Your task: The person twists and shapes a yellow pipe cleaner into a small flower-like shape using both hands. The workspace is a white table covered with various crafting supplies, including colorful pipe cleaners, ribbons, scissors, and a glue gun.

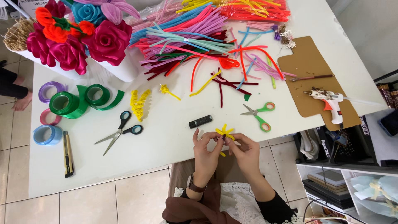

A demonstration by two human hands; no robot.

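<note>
- Head view: both hands meet at the near edge of the white desk [166,137], just above the person's lap.
- Left hand [206,151]: fingers pinched together on a small yellow pipe-cleaner piece [224,133]; watch on that wrist.
- Right hand [244,150]: fingers also closed on the same yellow piece, gripping it from the other side; the two hands touch at the fingertips.
- Yellow piece: several short loops fan out above the fingertips, a short stem end pokes out below between the hands. It sits over the desk edge, held up, not lying down.
- Just beyond the hands: a small black rectangular object [200,121], can't tell what kind.
- Right of that: green-and-orange-handled scissors [259,115], blades open.
- Left: black-and-blue-handled scissors [120,131], also open; a coiled yellow pipe-cleaner spiral [139,103] beside them.
- Far side: big loose pile of multicoloured pipe cleaners [195,37], strays spread toward the middle.
- Far left: ribbon roses [78,35] in white containers, green ribbon rolls [76,101], purple, pink and blue rolls near the left edge, a utility knife [68,154].
- Right: glue gun [329,103] lying on a cardboard sheet [311,66].
</note>
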